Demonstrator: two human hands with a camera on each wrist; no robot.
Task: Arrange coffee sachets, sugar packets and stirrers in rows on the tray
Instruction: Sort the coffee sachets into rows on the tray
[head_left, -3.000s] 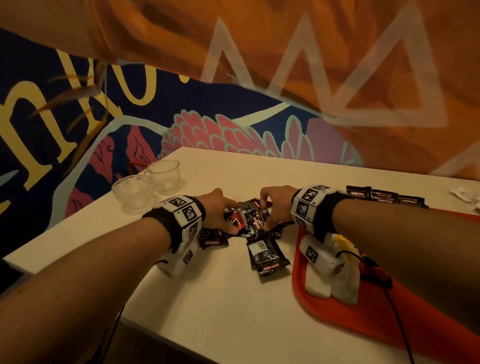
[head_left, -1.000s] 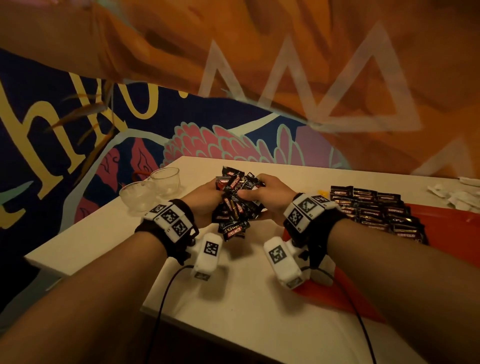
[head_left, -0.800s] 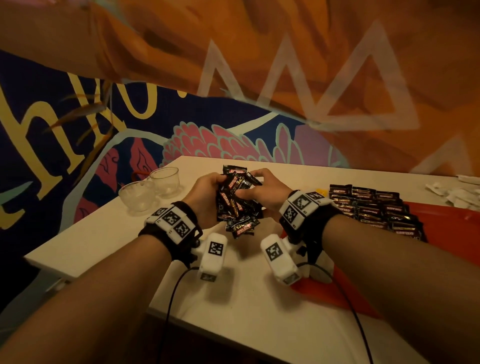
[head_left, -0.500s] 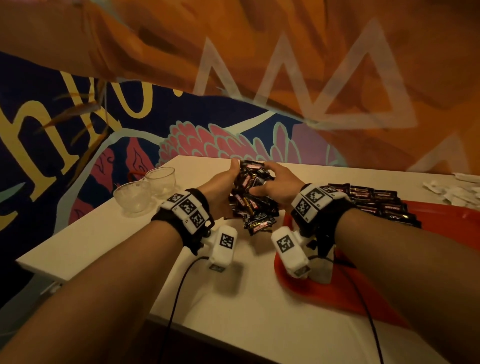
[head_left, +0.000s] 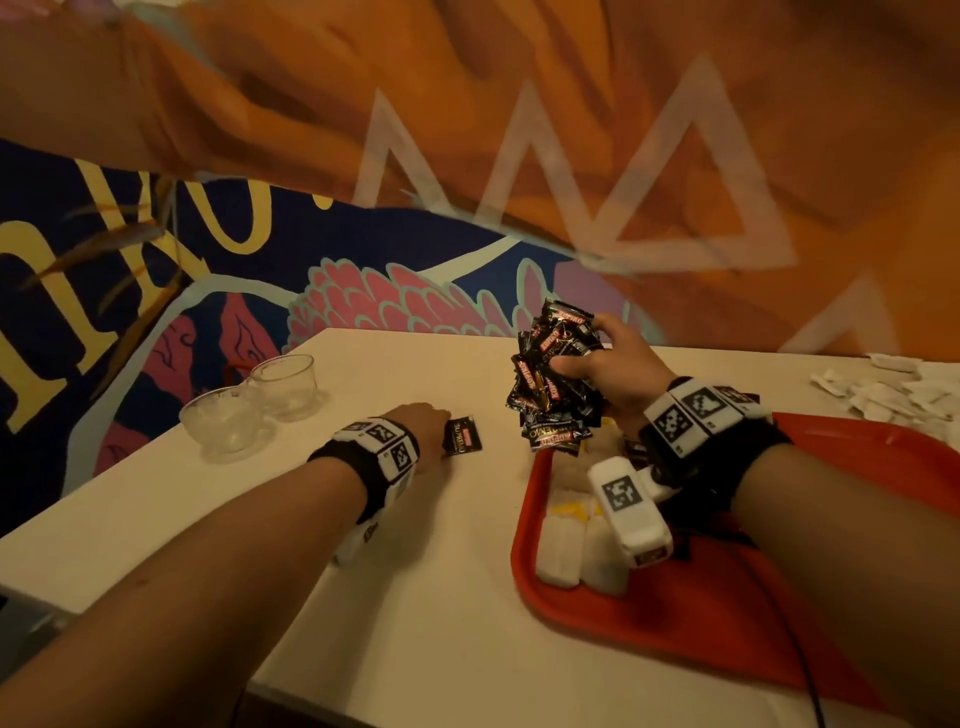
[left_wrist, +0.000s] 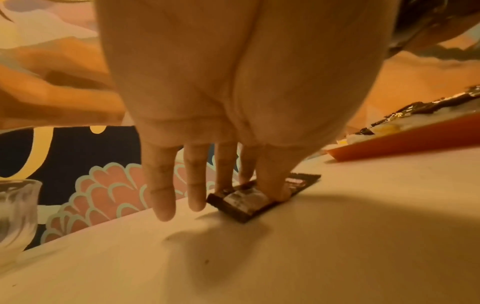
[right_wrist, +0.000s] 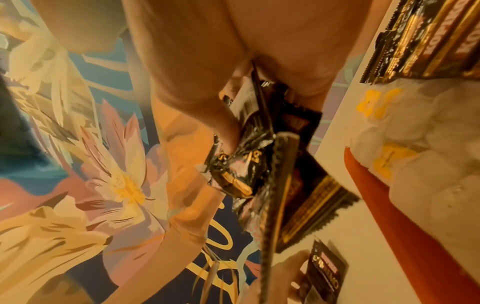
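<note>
- 2 clear glass cups (head_left: 254, 402) seen at far-left of white table (head_left: 415, 597), side by side, touching or nearly; painted wall behind.
- Left hand (head_left: 423, 426) held low over table, palm down; wrist band w/ markers worn.
- Single coffee sachet (head_left: 462, 436) lying flat on table, just beside tray's left edge but apart from it. In left wrist view it is pinned/pinched by thumb and 2 fingertips (left_wrist: 224, 185); other 2 fingers held straight, touching nothing. Sachet still in contact w/ table, one end a bit raised.
- Bunch of coffee sachets (head_left: 556, 379) gripped by right hand (head_left: 618, 374), held up above table near tray's far-left corner. Fingers and thumb curled tight round bunch; sachets sticking out top and bottom, all angles, black w/ gold and red print.
- Right wrist view: thumb pressed into crumpled sachets, several edges hanging loose below.
- Red tray (head_left: 857, 623) on right part of table, partly under right forearm. White packets w/ yellow print (head_left: 566, 551) lying at tray's left end; exact count can't be told.
- More dark sachets in a row on tray seen in right wrist view (right_wrist: 428, 37), mostly hidden by wrist in head view.
- Loose white sugar packets (head_left: 893, 389) piled on table beyond tray, far right.
- Stirrers: not made out.
</note>
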